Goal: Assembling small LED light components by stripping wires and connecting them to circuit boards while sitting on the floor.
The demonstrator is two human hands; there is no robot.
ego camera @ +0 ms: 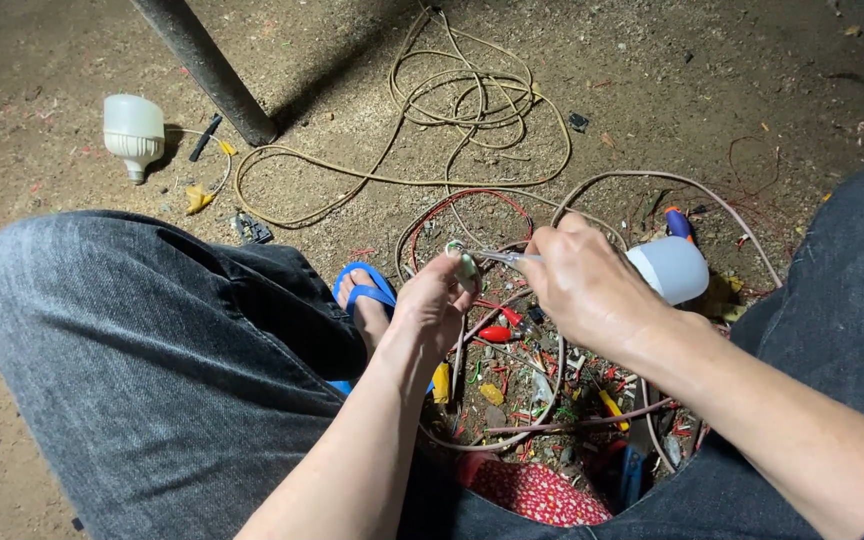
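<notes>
**Working a small fitting over the dirt floor**

Pinching a small pale-green fitting (466, 264) in my left hand (432, 305), I am pressing a thin metal tool (500, 256) against it, my right hand (582, 285) closed around the tool. Both hands are hovering between my knees, above tangled wires (472, 120) and coloured scraps. A white bulb (672, 268) is lying just beside my right hand; another bulb (133, 133) is sitting well apart, near the dark pole (207, 70), with open ground around it.

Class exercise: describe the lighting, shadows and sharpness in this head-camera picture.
Head view: harsh light from near the camera falls on the hands, left hand and right hand; the dark pole throws a shadow up-right; corners darken; the white bulb looks slightly overexposed; focus sharp overall.
</notes>
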